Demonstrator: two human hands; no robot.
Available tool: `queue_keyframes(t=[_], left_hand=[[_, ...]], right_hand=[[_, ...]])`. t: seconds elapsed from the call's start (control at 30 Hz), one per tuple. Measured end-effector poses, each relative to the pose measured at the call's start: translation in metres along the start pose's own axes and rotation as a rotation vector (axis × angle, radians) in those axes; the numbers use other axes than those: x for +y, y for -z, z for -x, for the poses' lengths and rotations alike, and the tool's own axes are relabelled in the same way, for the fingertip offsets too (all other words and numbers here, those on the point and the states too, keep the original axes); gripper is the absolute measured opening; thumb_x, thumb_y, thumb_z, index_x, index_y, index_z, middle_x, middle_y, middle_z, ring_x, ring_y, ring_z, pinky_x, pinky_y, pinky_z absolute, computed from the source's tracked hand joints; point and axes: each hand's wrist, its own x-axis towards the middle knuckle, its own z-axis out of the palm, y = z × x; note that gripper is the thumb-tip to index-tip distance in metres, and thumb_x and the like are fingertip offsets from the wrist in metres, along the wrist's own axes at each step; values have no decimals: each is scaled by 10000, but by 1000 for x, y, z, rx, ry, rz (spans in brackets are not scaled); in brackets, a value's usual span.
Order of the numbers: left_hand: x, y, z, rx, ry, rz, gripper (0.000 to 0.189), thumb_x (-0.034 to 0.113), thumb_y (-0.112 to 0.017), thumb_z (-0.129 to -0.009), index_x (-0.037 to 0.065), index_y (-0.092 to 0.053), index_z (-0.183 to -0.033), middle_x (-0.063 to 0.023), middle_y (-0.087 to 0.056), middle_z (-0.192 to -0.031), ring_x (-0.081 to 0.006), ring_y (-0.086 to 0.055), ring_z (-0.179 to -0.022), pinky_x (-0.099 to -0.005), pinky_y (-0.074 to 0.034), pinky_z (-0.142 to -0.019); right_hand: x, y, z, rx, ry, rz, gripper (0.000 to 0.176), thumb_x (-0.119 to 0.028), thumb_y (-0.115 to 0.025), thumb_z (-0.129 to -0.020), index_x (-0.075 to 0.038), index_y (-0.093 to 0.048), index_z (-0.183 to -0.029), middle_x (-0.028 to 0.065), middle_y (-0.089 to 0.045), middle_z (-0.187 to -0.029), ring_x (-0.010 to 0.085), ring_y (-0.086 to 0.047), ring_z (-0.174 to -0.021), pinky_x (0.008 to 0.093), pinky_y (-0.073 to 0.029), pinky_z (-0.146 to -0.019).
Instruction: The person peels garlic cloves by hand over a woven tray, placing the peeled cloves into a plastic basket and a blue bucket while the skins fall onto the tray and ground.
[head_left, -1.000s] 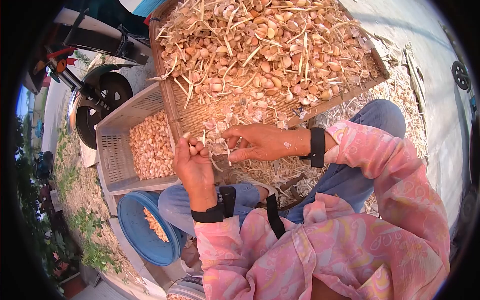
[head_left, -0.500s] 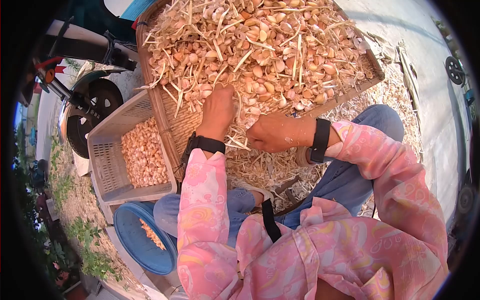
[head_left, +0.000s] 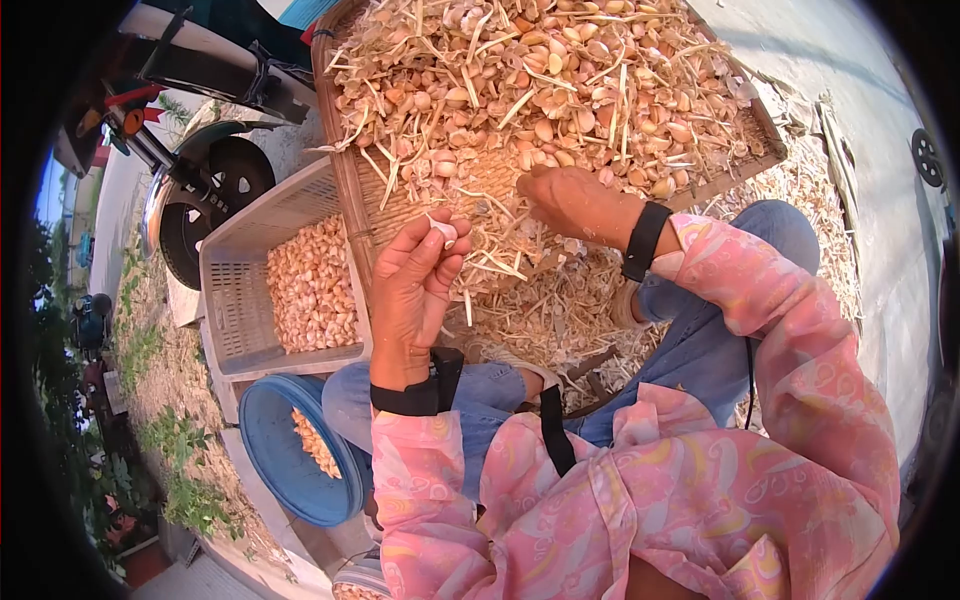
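My left hand (head_left: 408, 290) is raised over the near left edge of the woven tray (head_left: 493, 166), palm partly turned up. Its thumb and fingertips pinch a pale garlic clove (head_left: 443, 231). My right hand (head_left: 578, 203) rests low at the tray's near side, back of the hand up and fingers curled in. Whatever lies under those fingers is hidden. Just beyond it spreads a heap of loose garlic cloves (head_left: 560, 90), mixed with dry stalks and papery skins.
Left of the tray stands a grey plastic crate (head_left: 228, 318) with cloves inside. Nearer me is a blue bucket (head_left: 268, 450), also holding cloves. A wheel (head_left: 225, 190) of a parked vehicle sits at upper left. Skins and stalks (head_left: 540, 320) litter the ground below the tray.
My left hand has lifted off the tray and drawn back toward me, turning up with a clove in its fingertips. My right hand has shifted up and slightly right.
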Motion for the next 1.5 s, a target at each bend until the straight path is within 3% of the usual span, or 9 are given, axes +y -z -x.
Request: queue_keyframes(t=[0.23,0.47,0.6,0.77,0.97,1.1,1.2,1.37,1.5], left_hand=[[1,3,25,-155,-110,292,373,10,-519,-864,-67,-416,-1214,-215,-558,-1045,-195,-606,-851,-222,-537,-725],[13,7,60,-170,-171,417,398,43,-571,-835,-64,-436,-1193,-207,-541,-918,-179,-546,-678,-218,-507,-619],[40,54,147,-74,-154,-237,184,75,-615,-786,-34,-573,-929,-159,-569,-774,-126,-516,-571,-191,-456,-549],[17,116,261,370,576,-889,162,39,-612,-748,-18,-631,-899,-64,-608,-673,-116,-552,-593,-234,-430,-554],[-55,186,319,196,493,-1715,96,5,-596,-738,-25,-627,-823,-96,-590,-663,-175,-560,-585,-275,-447,-582],[12,61,211,441,168,-1168,169,126,-601,-824,-36,-610,-871,-55,-585,-681,-121,-544,-619,-240,-428,-567],[13,15,100,313,-192,-1049,165,110,-598,-842,-24,-599,-938,-45,-593,-734,-86,-532,-651,-225,-435,-581],[-56,-11,-79,-84,-609,-1634,252,40,-585,-743,-18,-547,-986,-201,-568,-940,-364,-570,-776,-411,-457,-697],[-70,-11,-115,-96,-535,-1800,149,50,-576,-699,12,-513,-828,-202,-580,-810,-389,-561,-767,-461,-437,-666]], right_hand=[[-6,0,-19,251,60,-134,142,-29,-545,-729,-11,-536,-870,181,-566,-819,368,-587,-751,446,-465,-649],[10,-5,-32,-33,52,117,184,-23,-555,-713,-2,-538,-895,175,-553,-839,359,-588,-784,423,-471,-660],[13,3,-33,164,16,-105,225,-43,-539,-766,-12,-529,-988,155,-566,-884,370,-573,-808,430,-465,-695],[22,10,-37,197,-45,-46,157,-19,-511,-743,-23,-569,-888,163,-593,-843,375,-578,-804,437,-458,-666],[4,19,-20,181,-17,88,89,-37,-551,-717,-21,-558,-805,172,-600,-757,353,-603,-720,421,-476,-607],[7,35,-2,-59,-28,339,301,-221,-687,-694,-13,-529,-844,164,-585,-680,333,-601,-700,419,-473,-599],[12,21,5,-162,-86,335,322,-228,-692,-692,-8,-522,-854,166,-584,-672,335,-601,-690,419,-473,-591],[21,20,-1,-78,-34,189,296,-156,-660,-708,10,-504,-897,168,-593,-721,349,-592,-735,428,-461,-646],[27,16,-7,17,34,50,299,-149,-648,-724,6,-506,-937,162,-600,-766,353,-588,-773,429,-455,-693]])
